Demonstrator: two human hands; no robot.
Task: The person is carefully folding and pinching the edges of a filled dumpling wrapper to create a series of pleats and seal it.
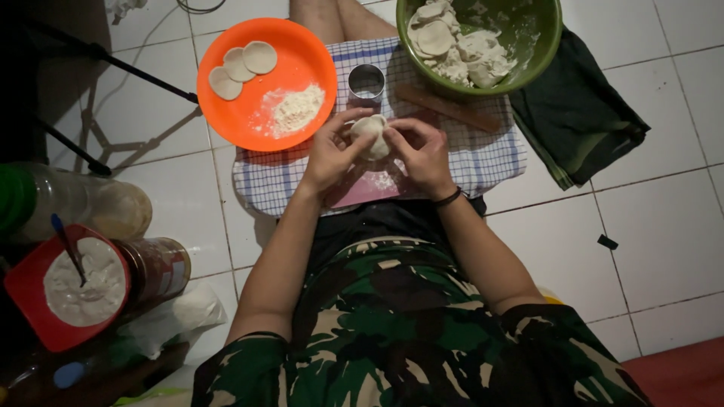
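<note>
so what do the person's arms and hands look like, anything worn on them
Both forearms are bare. Short sleeves in green, black and tan camouflage end near the elbows. The right hand has a thin dark band at its wrist. The left hand has no band, glove or ring that shows.

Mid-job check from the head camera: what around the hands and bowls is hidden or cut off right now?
- Dough piece: its underside and edges are covered by the left hand and right hand.
- Green bowl: far rim cut off by the top edge.
- Metal ring cutter: inside too dark to see.
- Red container: shadowed, partly cut by the left edge.
</note>
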